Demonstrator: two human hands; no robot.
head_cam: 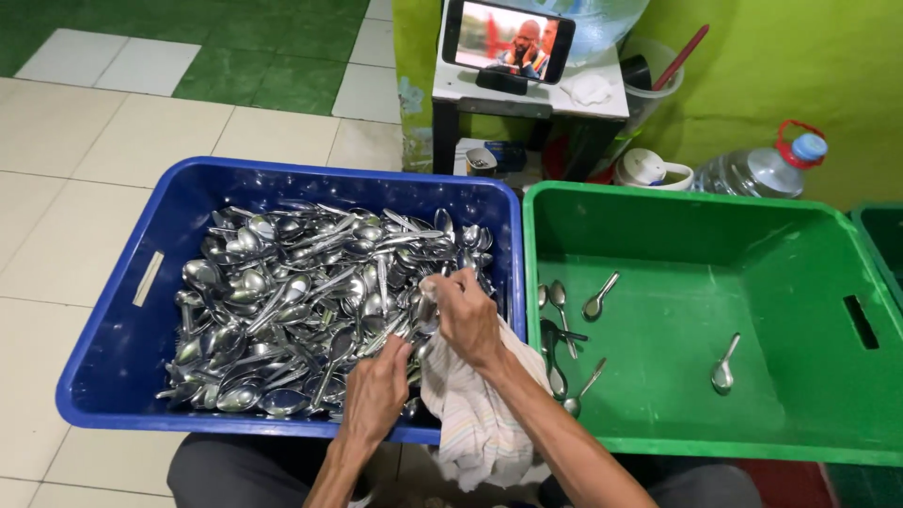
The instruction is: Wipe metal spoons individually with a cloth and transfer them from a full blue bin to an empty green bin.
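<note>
Both hands [466, 315] bent over blue crate [103, 376], wiping spoon [428, 292] with cloth [475, 414].

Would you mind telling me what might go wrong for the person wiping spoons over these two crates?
1. The striped cloth hangs over the blue crate rim; it may snag on the spoon pile and drag spoons out onto the floor.
2. The right hand and left hand work above the blue crate, so a slipped spoon would likely fall among the others rather than into the green crate.
</note>
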